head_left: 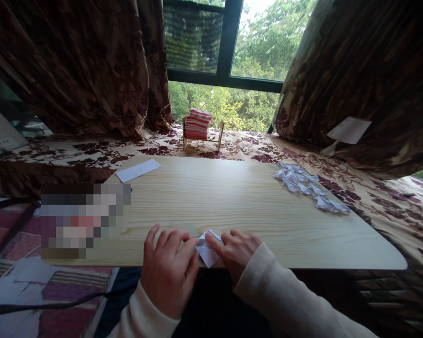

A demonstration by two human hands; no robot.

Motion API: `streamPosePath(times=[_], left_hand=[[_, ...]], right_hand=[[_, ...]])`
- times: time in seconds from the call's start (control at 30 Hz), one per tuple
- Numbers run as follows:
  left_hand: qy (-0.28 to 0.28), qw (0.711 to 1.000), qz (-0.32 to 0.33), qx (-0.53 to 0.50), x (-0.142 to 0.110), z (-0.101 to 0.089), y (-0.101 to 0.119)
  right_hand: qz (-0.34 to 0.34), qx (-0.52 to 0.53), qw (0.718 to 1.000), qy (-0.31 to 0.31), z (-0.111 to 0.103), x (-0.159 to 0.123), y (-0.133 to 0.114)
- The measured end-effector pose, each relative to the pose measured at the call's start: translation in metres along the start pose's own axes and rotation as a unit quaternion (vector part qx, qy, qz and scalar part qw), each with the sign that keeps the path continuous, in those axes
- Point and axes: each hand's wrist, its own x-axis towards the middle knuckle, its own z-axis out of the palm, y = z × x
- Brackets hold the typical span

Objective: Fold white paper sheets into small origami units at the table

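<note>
A small folded piece of white paper (209, 255) lies at the near edge of the wood-grain table (197, 197), between my two hands. My left hand (169, 270) is at its left side, with the thumb and index finger closed at the paper's edge and the little finger lifted away. From the right, my right hand (238, 251) presses a finger on the top of the paper, its other fingers curled in. The underside of the paper is hidden. A cluster of folded white paper pieces (299, 180) rests at the table's right far side.
A flat white paper strip (138, 170) lies at the far left corner. A blurred patch (86, 220) covers something on the left. Behind the table stand a small wooden rack with folded red-and-white cloths (197, 124) and a white lamp (348, 130). Loose paper sheets (24, 291) lie lower left.
</note>
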Motion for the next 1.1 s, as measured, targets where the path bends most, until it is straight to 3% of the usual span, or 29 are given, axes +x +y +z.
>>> streamPosePath(times=[0.2,0.3,0.4,0.5,0.6,0.83,0.97,1.1], left_hand=[[-0.027,0.999,0.001,0.018,0.023,0.010,-0.006],[-0.035,0.999,0.030,0.020,0.027,0.013,-0.006],[-0.017,0.997,0.076,0.005,0.028,0.014,-0.012],[-0.036,0.992,0.118,-0.015,0.030,0.011,-0.021],[-0.070,0.989,0.128,-0.022,0.031,0.007,-0.025],[-0.075,0.981,0.176,-0.034,0.027,0.015,-0.031],[-0.084,0.971,0.211,-0.071,0.027,0.010,-0.038],[-0.080,0.969,0.197,-0.125,0.025,0.004,-0.042]], right_hand=[[-0.008,0.008,1.000,-0.007,-0.003,-0.001,0.001],[-0.012,0.011,1.000,-0.011,-0.005,-0.001,0.003],[-0.020,0.015,1.000,-0.015,-0.007,-0.002,0.005],[-0.023,0.018,0.999,-0.021,-0.008,-0.001,0.006],[-0.021,0.016,0.999,-0.026,-0.009,-0.002,0.007],[-0.026,0.009,0.999,-0.035,-0.010,-0.002,0.009],[-0.025,0.000,0.999,-0.035,-0.010,-0.001,0.009],[-0.031,0.005,0.999,-0.032,-0.010,-0.001,0.009]])
